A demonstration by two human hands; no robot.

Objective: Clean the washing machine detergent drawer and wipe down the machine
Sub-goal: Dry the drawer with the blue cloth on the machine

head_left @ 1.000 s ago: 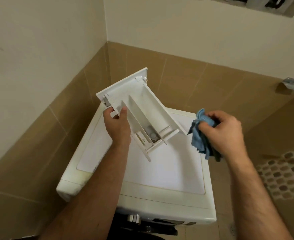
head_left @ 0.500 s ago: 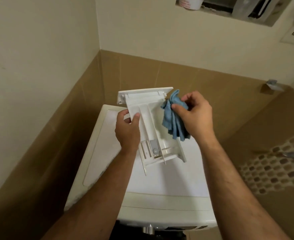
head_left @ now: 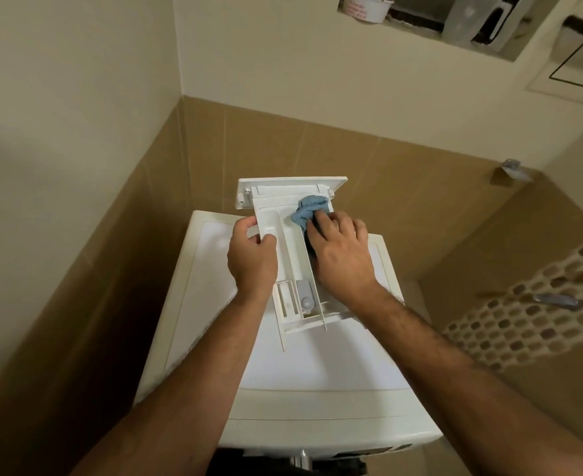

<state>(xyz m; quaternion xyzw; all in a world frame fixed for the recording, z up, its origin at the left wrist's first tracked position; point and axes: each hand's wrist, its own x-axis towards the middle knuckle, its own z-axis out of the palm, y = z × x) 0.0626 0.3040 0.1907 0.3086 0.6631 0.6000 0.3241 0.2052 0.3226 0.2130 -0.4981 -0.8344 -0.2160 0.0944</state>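
While the left hand (head_left: pixel 252 261) grips the left edge of the white detergent drawer (head_left: pixel 292 242) at frame centre, above the washing machine (head_left: pixel 317 365) top, the right hand (head_left: pixel 343 255) presses a bunched blue cloth (head_left: pixel 309 209) into its right compartment near the front panel; tan tiled walls (head_left: pixel 139 269) crowd the left side.
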